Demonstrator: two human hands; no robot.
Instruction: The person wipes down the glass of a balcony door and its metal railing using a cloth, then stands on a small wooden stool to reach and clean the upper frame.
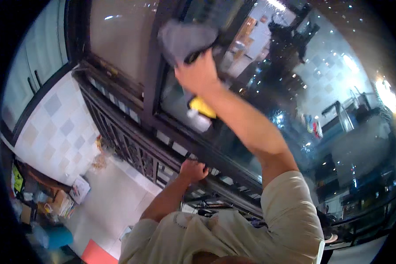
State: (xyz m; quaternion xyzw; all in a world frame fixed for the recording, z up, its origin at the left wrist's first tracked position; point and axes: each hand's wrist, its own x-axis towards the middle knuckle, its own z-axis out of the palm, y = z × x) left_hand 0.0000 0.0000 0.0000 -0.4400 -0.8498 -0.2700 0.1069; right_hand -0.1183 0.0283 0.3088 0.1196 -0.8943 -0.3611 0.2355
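My right hand is raised to the window and closed on a grey cloth-like wiping pad, blurred by motion. The pad lies over the dark window frame and the edge of the glass pane. Just below my right wrist shows a yellow and white object; whether it joins the pad or is a reflection I cannot tell. Lower down, my left hand is wrapped round the top rail of a dark metal railing.
Reflections of a room and bright lights cover the right-hand glass. Beyond the railing at left lie a pale tiled floor, a tiled wall and white cabinets. Boxes and papers, a teal container and a red item stand lower left.
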